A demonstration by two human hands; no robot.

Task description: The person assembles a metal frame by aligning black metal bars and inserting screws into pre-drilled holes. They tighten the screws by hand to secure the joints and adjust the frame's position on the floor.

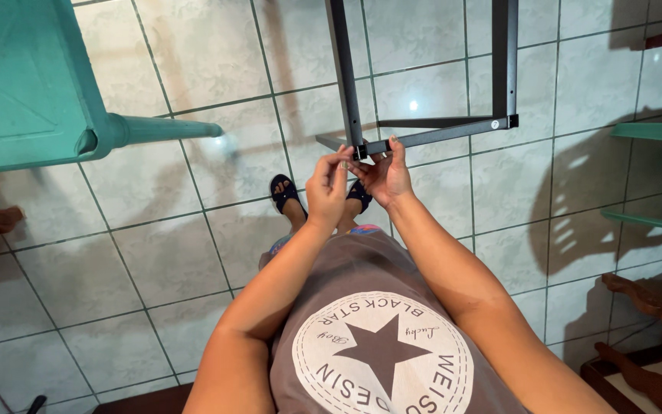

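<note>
Black metal frame (430, 126) corner joint is being fastened: left hand (328, 188) and right hand (386, 175) pinch a small fastener there, apparently needing careful turning next.

metal frame (423, 69) cut off at top, fastener hidden by hands (358, 180)

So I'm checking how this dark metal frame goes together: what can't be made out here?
- Head view: the fastener at the frame corner is too small, and covered by the left hand and right hand.
- The metal frame is cut off by the top edge.
- The green plastic table is cut off at the left edge.
- Whether either hand grips a tool: hidden by the fingers.
</note>
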